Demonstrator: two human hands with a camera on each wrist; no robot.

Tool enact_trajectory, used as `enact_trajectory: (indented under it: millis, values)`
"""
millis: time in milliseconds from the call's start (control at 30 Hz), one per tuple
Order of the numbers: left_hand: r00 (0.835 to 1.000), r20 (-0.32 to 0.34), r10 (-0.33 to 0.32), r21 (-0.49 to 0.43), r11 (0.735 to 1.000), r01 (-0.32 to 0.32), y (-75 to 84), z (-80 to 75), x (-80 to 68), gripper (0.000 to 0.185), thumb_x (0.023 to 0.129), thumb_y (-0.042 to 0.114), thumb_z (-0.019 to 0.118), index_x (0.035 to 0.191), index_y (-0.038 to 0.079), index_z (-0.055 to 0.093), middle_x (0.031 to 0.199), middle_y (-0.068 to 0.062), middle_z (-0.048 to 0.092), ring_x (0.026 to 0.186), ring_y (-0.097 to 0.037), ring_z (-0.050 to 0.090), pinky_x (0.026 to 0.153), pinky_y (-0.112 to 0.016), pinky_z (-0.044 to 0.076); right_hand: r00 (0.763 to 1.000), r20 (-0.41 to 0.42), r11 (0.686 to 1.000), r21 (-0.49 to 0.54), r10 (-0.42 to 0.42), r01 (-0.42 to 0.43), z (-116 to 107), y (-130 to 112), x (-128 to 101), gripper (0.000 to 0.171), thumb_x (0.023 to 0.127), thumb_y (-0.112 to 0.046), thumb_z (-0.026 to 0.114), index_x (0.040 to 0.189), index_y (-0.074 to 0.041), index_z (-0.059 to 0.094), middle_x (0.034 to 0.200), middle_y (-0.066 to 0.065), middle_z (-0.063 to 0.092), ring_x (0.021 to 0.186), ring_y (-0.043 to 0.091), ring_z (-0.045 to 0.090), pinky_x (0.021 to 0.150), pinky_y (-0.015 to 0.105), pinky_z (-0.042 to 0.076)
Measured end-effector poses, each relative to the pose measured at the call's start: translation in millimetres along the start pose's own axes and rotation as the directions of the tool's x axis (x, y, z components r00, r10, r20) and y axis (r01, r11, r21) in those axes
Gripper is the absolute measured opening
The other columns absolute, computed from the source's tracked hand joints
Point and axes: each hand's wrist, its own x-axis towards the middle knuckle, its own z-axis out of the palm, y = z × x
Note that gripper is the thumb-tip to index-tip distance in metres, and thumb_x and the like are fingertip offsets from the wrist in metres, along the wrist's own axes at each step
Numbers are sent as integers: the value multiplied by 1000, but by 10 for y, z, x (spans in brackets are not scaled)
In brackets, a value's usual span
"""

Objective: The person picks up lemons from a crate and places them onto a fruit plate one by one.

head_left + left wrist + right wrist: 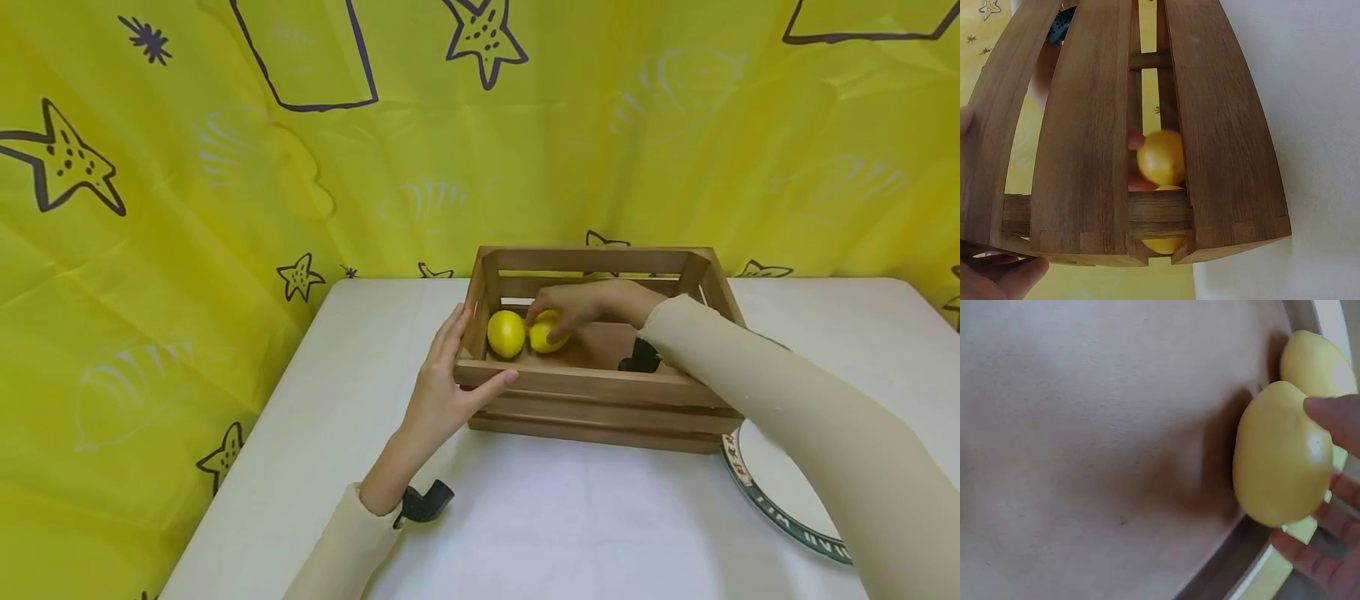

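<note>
A brown slatted wooden crate [600,404] stands on the white table. My left hand [441,392] holds its front left corner, thumb over the front rim and fingers along the left end. Reaching inside, my right hand [592,302] grips a yellow lemon [546,332] between thumb and fingers. Another lemon [506,335] lies just left of it, by the crate's left end. The right wrist view shows the gripped lemon [1282,456] close up, partly covering the other lemon [1316,365]. Through the crate's slats, the left wrist view shows a lemon [1163,157] with fingertips beside it.
A round plate [795,500] with a green lettered rim lies to the crate's right, partly under my right sleeve [795,400]. Behind the table hangs a yellow curtain [540,167] with starfish drawings. Black wrist devices [427,502] are worn on both arms.
</note>
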Motion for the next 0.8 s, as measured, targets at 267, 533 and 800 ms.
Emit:
enact_trajectory:
  millis: [267,533,800]
  values:
    - [1000,-5,-1,3,1000,1,1,29,25,93,81,29,81,153,4,27,161,-6,22,145,-30,28,112,-55,31,989,132,996,50,72,-79,8,97,-15,52,89,-11,68,139,-8,53,147,19,41,128,33,38,110,53,30]
    - [1000,-9,-1,8,1000,1,-2,39,25,93,81,29,81,153,4,28,161,-7,23,145,-30,28,111,-54,31,969,195,982,81,150,-169,12,103,-42,60,86,-12,71,142,-12,48,143,16,40,122,32,38,107,51,33]
    - [1000,-11,-6,6,1000,6,2,46,31,93,81,28,81,153,3,28,160,-8,23,145,-30,27,112,-54,31,943,267,971,78,200,-228,-10,116,-59,60,82,-16,76,135,-8,50,132,15,44,115,30,43,95,44,48]
